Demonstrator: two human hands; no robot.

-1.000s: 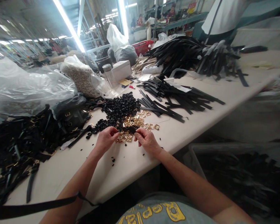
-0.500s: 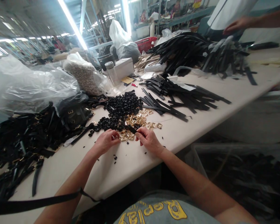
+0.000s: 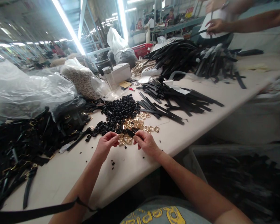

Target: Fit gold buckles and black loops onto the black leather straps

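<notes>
My left hand [image 3: 106, 143] and my right hand [image 3: 146, 143] rest on the pale table [image 3: 130, 161] just in front of a pile of gold buckles [image 3: 135, 124]. The right fingers pinch a short black strap piece [image 3: 130, 133] that reaches toward the left hand. The left fingers are curled in a pinch; what they hold is too small to make out. Behind the buckles lies a heap of small black loops [image 3: 120, 110]. Cut black straps [image 3: 161, 109] lie to the right of it.
A big heap of finished black straps with gold buckles [image 3: 25, 140] fills the left. Plastic bags [image 3: 30, 90], a white box [image 3: 121, 72] and a bottle [image 3: 108, 76] stand behind. Another person's hands [image 3: 214, 26] work at the far strap pile [image 3: 191, 56]. A bin [image 3: 235, 174] sits below right.
My hands stay in front of the buckles, with small finger movements on the strap piece. Another person's hands have come into view at the far right.
</notes>
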